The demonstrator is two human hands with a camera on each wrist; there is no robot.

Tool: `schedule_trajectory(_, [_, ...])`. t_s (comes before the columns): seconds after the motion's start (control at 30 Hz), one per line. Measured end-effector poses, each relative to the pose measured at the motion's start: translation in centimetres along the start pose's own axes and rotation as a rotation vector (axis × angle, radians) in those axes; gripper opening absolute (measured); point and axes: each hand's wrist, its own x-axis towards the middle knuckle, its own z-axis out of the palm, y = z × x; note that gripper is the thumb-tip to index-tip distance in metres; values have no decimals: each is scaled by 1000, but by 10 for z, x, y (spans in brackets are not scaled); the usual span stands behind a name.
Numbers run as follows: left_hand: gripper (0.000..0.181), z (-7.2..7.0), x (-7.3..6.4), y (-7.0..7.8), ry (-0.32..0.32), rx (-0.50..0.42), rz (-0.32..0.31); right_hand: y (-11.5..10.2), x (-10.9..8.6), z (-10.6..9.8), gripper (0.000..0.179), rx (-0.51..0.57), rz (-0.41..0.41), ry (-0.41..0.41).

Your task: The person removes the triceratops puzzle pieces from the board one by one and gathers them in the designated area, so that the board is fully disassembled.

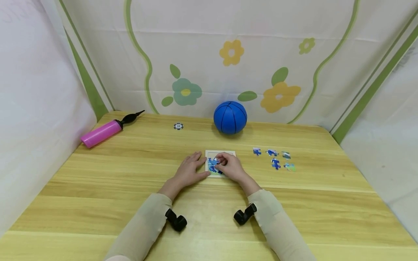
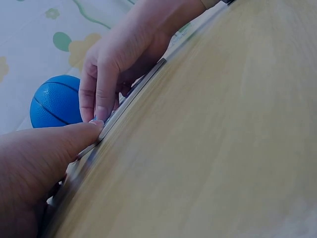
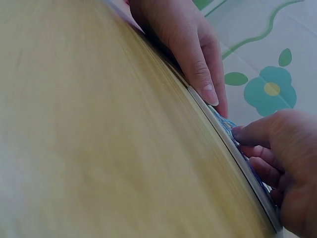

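A small jigsaw puzzle frame (image 1: 230, 151) with a pale rim lies on the table, with blue pieces (image 1: 212, 164) inside its left part. My left hand (image 1: 189, 170) lies flat at the frame's left side, fingers extended, its thumb at the lower left corner. Over the frame is my right hand (image 1: 230, 166), fingers bent, thumb and index finger pinching a blue puzzle piece among the others. Both wrist views show the fingertips low at the frame's edge (image 3: 242, 163); the right hand and its fingers hide much of the frame's right half.
Several loose puzzle pieces (image 1: 275, 163) lie to the right of the frame. Behind stands a blue basketball (image 1: 230, 117) near the curtain. A poker chip (image 1: 178, 126) and a pink hand pump (image 1: 102, 133) lie at the back left.
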Motion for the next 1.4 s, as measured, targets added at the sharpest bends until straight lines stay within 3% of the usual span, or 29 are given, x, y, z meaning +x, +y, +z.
schedule_trajectory(0.33, [62, 1, 0, 1, -1, 4, -1, 6, -4, -24, 26, 157, 84, -54])
schedule_trajectory(0.53, [61, 1, 1, 1, 10, 1, 5, 13, -15, -58, 31, 114, 24, -71])
schedule_trajectory(0.9, [63, 2, 0, 0, 9, -3, 0, 42, -38, -111, 35, 89, -5, 46])
schedule_trajectory(1.1, [63, 2, 0, -1, 10, -5, -2, 58, -48, -128, 36, 59, 20, 89])
schedule_trajectory(1.4, [63, 1, 0, -1, 1, -10, -6, 80, -53, -135, 34, 35, 65, 83])
